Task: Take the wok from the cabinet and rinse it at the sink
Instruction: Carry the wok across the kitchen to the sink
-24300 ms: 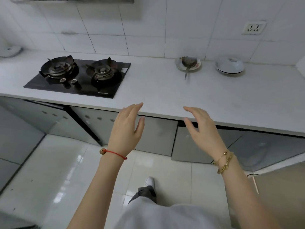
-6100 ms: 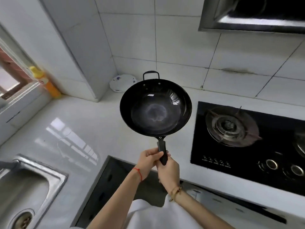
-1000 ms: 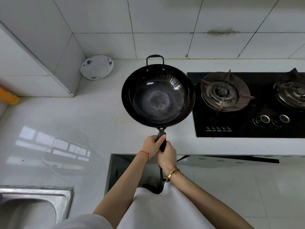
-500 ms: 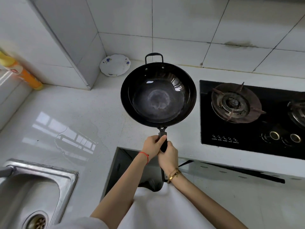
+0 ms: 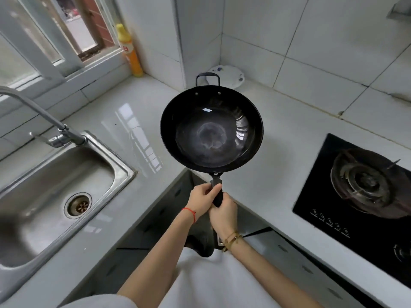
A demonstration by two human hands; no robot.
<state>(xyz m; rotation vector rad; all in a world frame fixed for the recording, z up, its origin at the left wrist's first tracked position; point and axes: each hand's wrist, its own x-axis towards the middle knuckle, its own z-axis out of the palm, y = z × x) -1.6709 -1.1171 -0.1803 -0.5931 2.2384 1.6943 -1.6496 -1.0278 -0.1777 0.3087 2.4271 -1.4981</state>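
A black wok (image 5: pixel 211 132) with a small loop handle at its far rim hangs level above the white counter corner. Both hands hold its long black handle: my left hand (image 5: pixel 203 197) grips it nearer the bowl, my right hand (image 5: pixel 223 213) grips it just behind. The steel sink (image 5: pixel 55 174) lies to the left with its drain (image 5: pixel 78 205) visible, and the tap (image 5: pixel 51 123) arches over its far rim. The wok is to the right of the sink, not over it.
A black gas hob (image 5: pixel 364 196) sits on the counter at the right. A yellow bottle (image 5: pixel 130 51) stands on the window ledge. A white patterned plate (image 5: pixel 229 75) lies in the back corner behind the wok. Dark cabinet fronts (image 5: pixel 155 221) run below the counter edge.
The view has swung left, so the sink and tap now show fully and the hob has slid right. The wok stays held by both hands in the same grip.
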